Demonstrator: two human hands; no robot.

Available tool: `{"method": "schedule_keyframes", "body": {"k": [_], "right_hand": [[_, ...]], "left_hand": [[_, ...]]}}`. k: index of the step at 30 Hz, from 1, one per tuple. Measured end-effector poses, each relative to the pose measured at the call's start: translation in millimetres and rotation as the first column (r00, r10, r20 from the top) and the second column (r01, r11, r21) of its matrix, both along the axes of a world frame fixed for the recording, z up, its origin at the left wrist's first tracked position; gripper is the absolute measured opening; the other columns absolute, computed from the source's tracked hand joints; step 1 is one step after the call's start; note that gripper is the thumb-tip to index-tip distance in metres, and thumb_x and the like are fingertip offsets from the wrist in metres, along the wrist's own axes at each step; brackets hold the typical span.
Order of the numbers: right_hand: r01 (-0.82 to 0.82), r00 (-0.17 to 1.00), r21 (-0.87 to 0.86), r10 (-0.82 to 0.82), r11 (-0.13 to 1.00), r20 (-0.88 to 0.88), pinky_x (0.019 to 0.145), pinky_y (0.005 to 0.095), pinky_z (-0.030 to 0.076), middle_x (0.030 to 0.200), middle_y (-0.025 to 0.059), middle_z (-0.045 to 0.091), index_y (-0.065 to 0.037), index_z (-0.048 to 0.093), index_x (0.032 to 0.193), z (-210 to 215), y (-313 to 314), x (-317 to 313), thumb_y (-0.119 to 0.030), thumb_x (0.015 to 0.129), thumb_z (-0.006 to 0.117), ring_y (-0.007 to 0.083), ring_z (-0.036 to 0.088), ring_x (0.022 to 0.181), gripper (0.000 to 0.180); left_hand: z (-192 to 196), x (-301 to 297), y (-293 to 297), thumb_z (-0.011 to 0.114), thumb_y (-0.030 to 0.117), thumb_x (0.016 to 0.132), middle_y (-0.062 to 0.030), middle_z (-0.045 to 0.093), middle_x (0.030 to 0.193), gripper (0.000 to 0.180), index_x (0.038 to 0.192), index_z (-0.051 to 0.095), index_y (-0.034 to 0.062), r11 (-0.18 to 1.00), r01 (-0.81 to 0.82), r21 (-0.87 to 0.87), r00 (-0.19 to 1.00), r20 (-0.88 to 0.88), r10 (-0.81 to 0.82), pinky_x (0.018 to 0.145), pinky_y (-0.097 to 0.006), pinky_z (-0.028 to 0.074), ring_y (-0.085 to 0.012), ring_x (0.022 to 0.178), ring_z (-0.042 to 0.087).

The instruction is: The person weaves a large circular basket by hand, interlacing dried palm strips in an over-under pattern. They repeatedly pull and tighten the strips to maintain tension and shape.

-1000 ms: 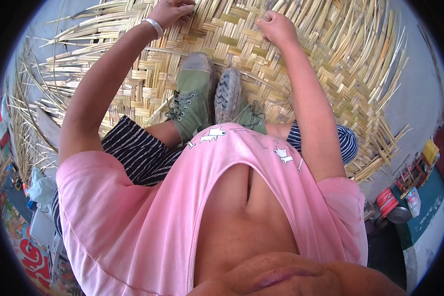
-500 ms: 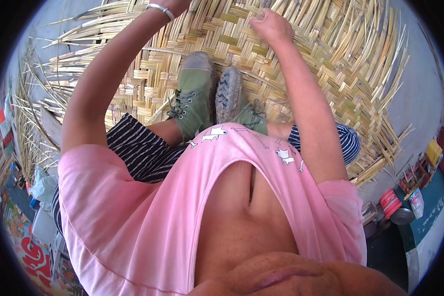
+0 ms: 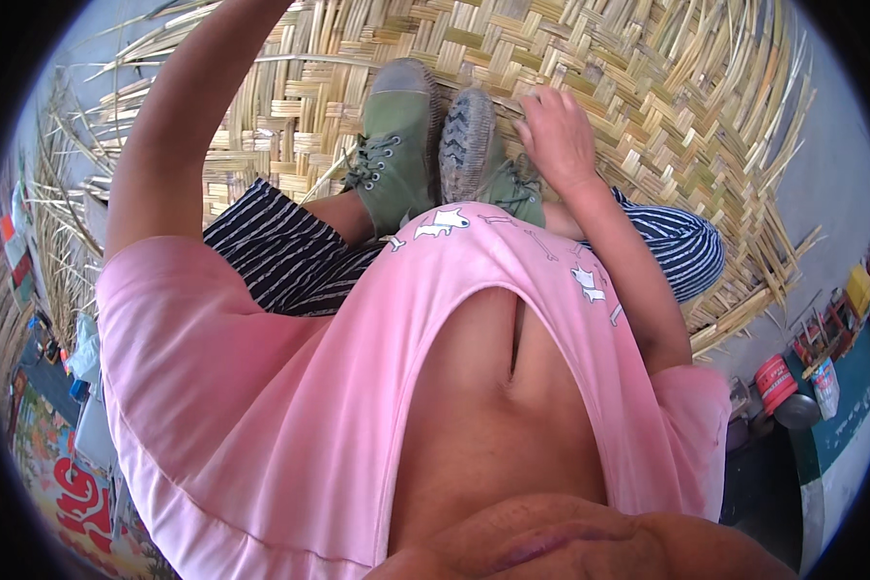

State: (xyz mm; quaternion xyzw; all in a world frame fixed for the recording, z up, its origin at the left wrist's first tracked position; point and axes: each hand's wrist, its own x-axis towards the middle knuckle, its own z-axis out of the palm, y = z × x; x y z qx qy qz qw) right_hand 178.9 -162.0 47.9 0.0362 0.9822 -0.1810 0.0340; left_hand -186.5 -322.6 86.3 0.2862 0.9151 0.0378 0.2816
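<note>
A large woven mat of pale bamboo strips (image 3: 590,58) lies under me, with loose strip ends fanning out at its rim. My right hand (image 3: 556,135) rests on the weave just right of my grey-soled shoe (image 3: 466,145). Its fingers are bent down onto the strips, and I cannot see whether they pinch one. My left forearm (image 3: 188,126) reaches up past the top edge, so my left hand is out of the picture. My green laced shoe (image 3: 396,145) stands on the mat beside the other shoe.
Striped trousers (image 3: 290,261) and a pink shirt (image 3: 261,406) fill the lower view. Loose strips (image 3: 58,193) stick out at the left. A red can (image 3: 773,382) and small items sit on the grey floor at the right; coloured sheets (image 3: 68,483) lie at the lower left.
My right hand has come down from the far weave to beside my shoes. My left hand has risen out of the top of the view.
</note>
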Motion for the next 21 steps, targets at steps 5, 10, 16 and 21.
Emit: {"method": "schedule_keyframes", "body": {"k": [5,10,16,21], "right_hand": [[0.065,0.998,0.099,-0.066,0.993,0.002,0.082,0.0454,0.054,0.1,0.0116,0.063,-0.009,0.067,0.098,-16,-2,2,-0.016,0.087,0.066,0.0337,0.064,0.097,0.013],[0.189,0.982,-0.118,-0.189,0.975,0.018,0.081,0.0476,0.055,0.102,0.0147,0.067,-0.009,0.066,0.101,-8,5,-10,-0.017,0.092,0.064,0.0365,0.067,0.095,0.012],[0.206,0.978,-0.523,-0.166,0.827,0.123,0.081,0.046,0.055,0.101,0.0196,0.072,-0.01,0.067,0.114,9,21,-19,-0.023,0.097,0.064,0.04,0.069,0.093,0.022],[0.112,0.986,-0.454,-0.155,0.884,-0.06,0.078,0.0411,0.055,0.097,0.0197,0.072,-0.008,0.069,0.114,41,23,-13,-0.021,0.098,0.065,0.0356,0.071,0.088,0.02]], "left_hand": [[-9,-29,-29,0.074,0.042,0.089,-0.0185,0.074,0.102,0.034,0.099,0.077,0.0094,0.996,0.083,-0.027,0.962,-0.257,-0.087,0.087,-0.047,0.053,-0.0374,0.1,0.069],[-11,-57,-77,0.07,0.034,0.091,-0.0195,0.075,0.101,0.027,0.097,0.077,0.0081,1.0,-0.002,-0.029,0.898,-0.439,-0.011,0.085,-0.049,0.054,-0.0385,0.1,0.07],[3,45,-86,0.065,0.041,0.096,-0.0143,0.075,0.103,0.033,0.104,0.079,0.0115,0.758,0.631,0.163,0.635,-0.67,-0.384,0.086,-0.047,0.055,-0.0344,0.101,0.071],[2,142,-4,0.063,0.041,0.094,-0.0098,0.072,0.096,0.03,0.095,0.07,0.0124,0.587,0.699,0.408,0.714,-0.364,-0.598,0.081,-0.047,0.054,-0.0341,0.095,0.069]]}}
